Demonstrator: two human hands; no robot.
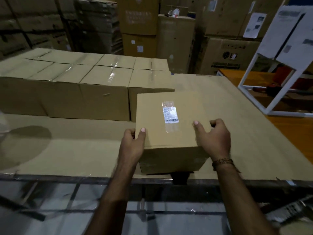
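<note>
Closest to me, a metal frame (84, 178) edges the table, w/ a big cardboard sheet (245, 133) laid over the top. Both forearms reach in from the bottom of the view.

My left hand (133, 143) grips the left side of a small shut carton (169, 138), thumb flat on its top, fingers curled round the side wall. My right hand (213, 139) grips the right side likewise: thumb on top, fingers hooked over the far right edge. A brown thread bracelet (222, 161) sits at that wrist.

The carton is at the sheet's near edge, approx. centre of view. I can't tell if its base rests on the sheet or hangs just above it. A white barcode label (171, 114) under clear tape is on its top face. Contents are hidden.

Step in hand, as I judge it: placing this labelled carton. The next move prob. calls for an even two-handed push or lift toward the row beyond, kept level and squared to the end box.

Just beyond, to the left, a row of taped cartons (101, 92) stands packed side by side, two deep. All are closed, so nothing inside shows.

Far back, tall stacks of big cartons (176, 43) fill the wall. At right is a white frame (254, 78) w/ papers.
</note>
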